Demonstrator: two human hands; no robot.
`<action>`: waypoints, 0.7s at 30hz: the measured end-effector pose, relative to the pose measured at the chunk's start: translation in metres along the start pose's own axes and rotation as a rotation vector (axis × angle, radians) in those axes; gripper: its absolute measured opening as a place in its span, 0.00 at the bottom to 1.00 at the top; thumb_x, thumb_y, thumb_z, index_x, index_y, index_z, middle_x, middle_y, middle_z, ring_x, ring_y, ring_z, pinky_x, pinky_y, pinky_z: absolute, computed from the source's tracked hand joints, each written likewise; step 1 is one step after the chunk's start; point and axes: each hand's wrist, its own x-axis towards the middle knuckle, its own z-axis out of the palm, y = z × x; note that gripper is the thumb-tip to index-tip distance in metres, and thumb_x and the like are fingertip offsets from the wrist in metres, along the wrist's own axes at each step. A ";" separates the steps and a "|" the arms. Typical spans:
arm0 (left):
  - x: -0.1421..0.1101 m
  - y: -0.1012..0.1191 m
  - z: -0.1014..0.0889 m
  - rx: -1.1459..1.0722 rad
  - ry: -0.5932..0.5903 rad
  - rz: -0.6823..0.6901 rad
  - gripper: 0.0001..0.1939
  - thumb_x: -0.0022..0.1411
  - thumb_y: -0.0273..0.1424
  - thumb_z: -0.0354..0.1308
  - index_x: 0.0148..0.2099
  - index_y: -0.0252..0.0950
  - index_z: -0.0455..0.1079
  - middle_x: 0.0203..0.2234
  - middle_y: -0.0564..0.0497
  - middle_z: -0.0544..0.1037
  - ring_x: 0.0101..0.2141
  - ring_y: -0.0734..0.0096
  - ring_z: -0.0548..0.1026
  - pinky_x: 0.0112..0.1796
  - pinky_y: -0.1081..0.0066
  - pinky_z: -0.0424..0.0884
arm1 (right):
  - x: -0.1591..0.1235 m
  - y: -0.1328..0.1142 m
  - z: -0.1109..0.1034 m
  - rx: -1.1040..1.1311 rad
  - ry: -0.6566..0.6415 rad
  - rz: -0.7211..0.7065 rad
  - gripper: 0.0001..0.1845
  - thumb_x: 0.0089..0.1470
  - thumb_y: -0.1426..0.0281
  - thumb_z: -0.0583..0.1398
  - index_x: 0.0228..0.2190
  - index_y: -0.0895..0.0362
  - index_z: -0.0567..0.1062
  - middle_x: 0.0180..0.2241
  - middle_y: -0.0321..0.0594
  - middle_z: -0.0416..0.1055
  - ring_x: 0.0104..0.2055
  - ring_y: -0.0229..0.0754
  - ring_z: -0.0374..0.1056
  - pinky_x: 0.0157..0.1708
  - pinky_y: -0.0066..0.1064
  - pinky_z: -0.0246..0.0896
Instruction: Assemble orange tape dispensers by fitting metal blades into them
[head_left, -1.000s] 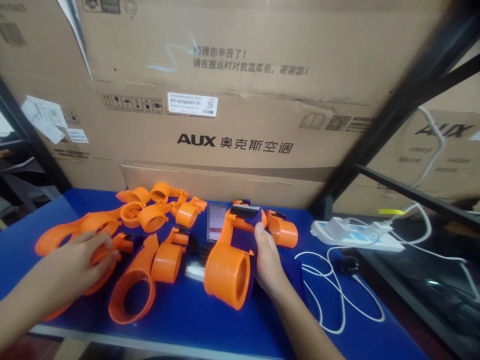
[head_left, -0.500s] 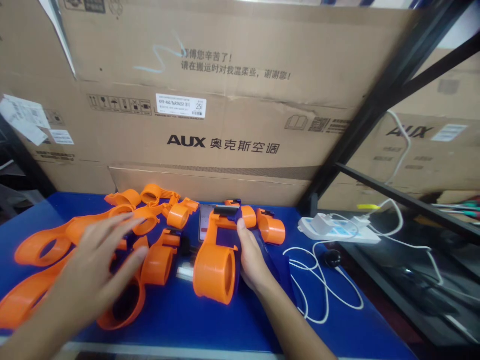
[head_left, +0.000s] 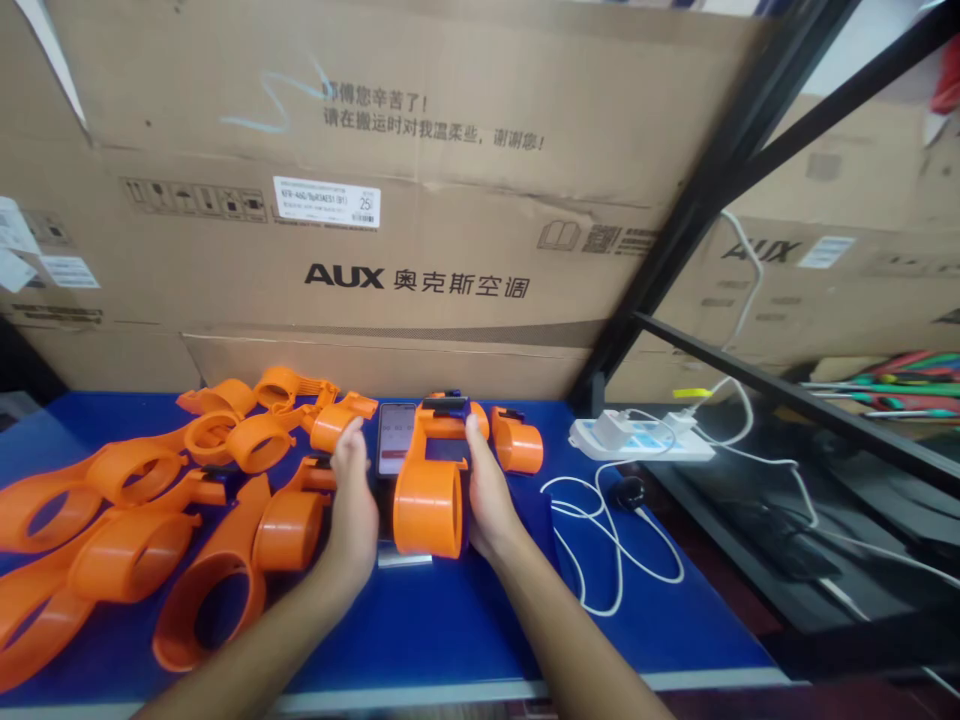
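Observation:
My right hand (head_left: 491, 498) is wrapped round the right side of an orange tape dispenser (head_left: 429, 508) with a dark blade end, holding it in front of me. My left hand (head_left: 355, 500) is to the left of it, apart from it, palm turned inward and fingers pointing up and slightly bent; nothing shows in it. Just left of that hand lies another orange tape dispenser (head_left: 289, 528). Behind and between my hands a phone (head_left: 396, 440) with a lit screen is partly covered by the held dispenser.
Several orange tape dispensers (head_left: 135, 555) spread over the left of the blue table (head_left: 450, 640), and one more (head_left: 517, 445) sits at the right. A white power strip (head_left: 679, 447) and a looped white cable (head_left: 619, 575) lie on the right. Cardboard boxes (head_left: 420, 340) and a black frame (head_left: 660, 260) stand behind.
My left hand has moved right, from over the dispensers on the left to beside the held one. My right hand keeps its hold. The view has shifted a little to the right.

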 end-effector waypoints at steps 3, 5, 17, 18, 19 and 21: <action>0.018 -0.011 -0.022 0.133 0.142 -0.015 0.30 0.69 0.58 0.45 0.62 0.45 0.66 0.62 0.41 0.68 0.63 0.54 0.67 0.61 0.56 0.63 | -0.004 -0.001 0.003 -0.022 0.014 0.007 0.32 0.61 0.41 0.57 0.50 0.53 0.80 0.42 0.46 0.83 0.48 0.56 0.79 0.47 0.46 0.74; 0.025 -0.013 -0.035 0.235 0.182 -0.010 0.29 0.69 0.58 0.44 0.59 0.44 0.67 0.59 0.41 0.69 0.60 0.53 0.68 0.59 0.55 0.64 | -0.006 -0.002 0.004 -0.042 0.027 0.005 0.32 0.61 0.41 0.57 0.50 0.52 0.80 0.42 0.46 0.83 0.48 0.56 0.79 0.46 0.45 0.75; 0.002 0.034 0.001 -0.207 -0.288 -0.141 0.25 0.63 0.50 0.62 0.55 0.41 0.75 0.52 0.44 0.79 0.58 0.50 0.74 0.57 0.56 0.70 | -0.002 0.022 0.011 -0.129 -0.026 0.018 0.34 0.59 0.39 0.57 0.47 0.54 0.81 0.40 0.46 0.83 0.48 0.55 0.78 0.50 0.45 0.71; 0.001 0.036 0.008 -0.295 -0.327 -0.231 0.25 0.61 0.50 0.64 0.53 0.39 0.76 0.50 0.43 0.81 0.55 0.49 0.76 0.55 0.56 0.72 | -0.002 0.023 0.012 -0.159 0.002 -0.010 0.34 0.59 0.39 0.57 0.46 0.54 0.81 0.40 0.46 0.83 0.48 0.54 0.78 0.51 0.44 0.71; 0.001 0.037 0.014 -0.363 -0.342 -0.306 0.26 0.60 0.50 0.65 0.52 0.37 0.77 0.47 0.43 0.82 0.53 0.48 0.78 0.53 0.56 0.74 | -0.001 0.023 0.013 -0.199 0.033 -0.045 0.34 0.60 0.39 0.56 0.45 0.54 0.81 0.40 0.45 0.83 0.48 0.53 0.77 0.51 0.43 0.70; 0.002 0.036 0.021 -0.427 -0.326 -0.374 0.26 0.58 0.49 0.67 0.51 0.36 0.78 0.44 0.43 0.84 0.48 0.49 0.81 0.49 0.57 0.77 | -0.001 0.022 0.012 -0.292 0.079 -0.118 0.32 0.61 0.40 0.55 0.42 0.54 0.81 0.40 0.44 0.82 0.47 0.52 0.76 0.50 0.40 0.70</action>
